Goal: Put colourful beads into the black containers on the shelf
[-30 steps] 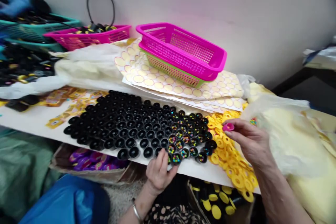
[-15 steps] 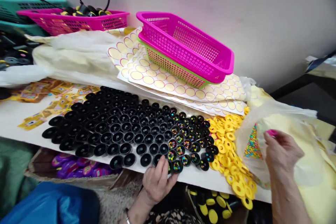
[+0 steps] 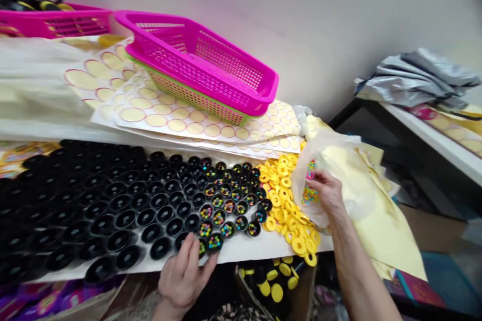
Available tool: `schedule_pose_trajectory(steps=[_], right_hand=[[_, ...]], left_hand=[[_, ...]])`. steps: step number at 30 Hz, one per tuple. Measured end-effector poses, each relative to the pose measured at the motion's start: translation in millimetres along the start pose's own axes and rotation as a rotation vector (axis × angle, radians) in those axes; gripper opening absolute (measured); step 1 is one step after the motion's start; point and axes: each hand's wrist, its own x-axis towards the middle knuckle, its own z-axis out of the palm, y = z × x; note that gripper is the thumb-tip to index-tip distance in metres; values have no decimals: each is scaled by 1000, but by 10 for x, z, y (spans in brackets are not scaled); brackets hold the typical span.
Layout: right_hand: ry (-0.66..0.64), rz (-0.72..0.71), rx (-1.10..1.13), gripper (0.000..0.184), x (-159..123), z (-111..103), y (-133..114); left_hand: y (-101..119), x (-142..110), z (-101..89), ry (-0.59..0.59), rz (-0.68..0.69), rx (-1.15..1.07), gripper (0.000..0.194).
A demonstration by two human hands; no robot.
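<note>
Pinching a pink cup (image 3: 310, 175) is the right hand (image 3: 327, 189); the left hand (image 3: 179, 276) touches black cups (image 3: 181, 241), grip unclear.

A person's left hand (image 3: 181, 278) sits low, back upward, fingers (image 3: 193, 256) pointing forward and thumb (image 3: 209, 264) set apart, as the right forearm (image 3: 361, 261) stretches forward, the right hand (image 3: 327, 190) closed in a fingertip pinch.

Black cups (image 3: 125, 219) crowd the left (gaps unclear); open air above yellow rings (image 3: 286, 205)
</note>
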Motion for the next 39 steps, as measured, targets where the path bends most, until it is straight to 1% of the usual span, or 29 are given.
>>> schedule_pose_trajectory(steps=[2, 5, 9, 12, 13, 14, 15, 18, 20, 21, 22, 24, 26, 29, 32, 35, 39], right_hand=[[40, -1, 62, 23, -64, -32, -45], [65, -15, 112, 21, -123, -53, -95], [102, -37, 146, 23, -187, -68, -179], [115, -81, 214, 23, -291, 26, -364], [93, -98, 243, 24, -328, 101, -450], [43, -109, 271, 25, -362, 203, -543], [-34, -115, 292, 25, -390, 331, -640], [-363, -148, 274, 22, -447, 852, -919], [-560, -234, 195, 18, -455, 1259, -1057], [-627, -289, 144, 16, -445, 1457, -1102], [-672, -345, 88, 16, -425, 1639, -1133], [-717, -461, -57, 16, -362, 1936, -1163], [-741, -592, -273, 15, -296, 2126, -1188], [-790, -787, -670, 16, -250, 2253, -1264], [-816, -928, -946, 18, -264, 2306, -1361], [-815, -1002, -1057, 18, -289, 2349, -1427], [-806, -1001, -1049, 18, -282, 2351, -1454]], left_hand=[[0, 21, 24, 15, 9, 5, 83], [-2, 28, 51, 39, 10, 4, 85], [1, 30, 51, 36, -1, 18, 81], [33, 34, -24, -6, -26, 2, 71], [49, 30, -54, -23, -39, -11, 64], [64, 22, -79, -40, -50, -24, 58], [78, 8, -97, -57, -62, -29, 52], [99, -51, -110, -85, -88, -25, 45], [106, -80, -109, -80, -96, -23, 46], [110, -88, -111, -76, -98, -23, 46], [113, -91, -115, -74, -97, -24, 46], [115, -89, -126, -77, -97, -27, 44], [110, -88, -136, -85, -96, -37, 42], [97, -101, -139, -96, -85, -47, 39], [91, -125, -132, -98, -78, -46, 38], [92, -137, -126, -101, -77, -42, 38], [90, -129, -132, -111, -70, -58, 40]])
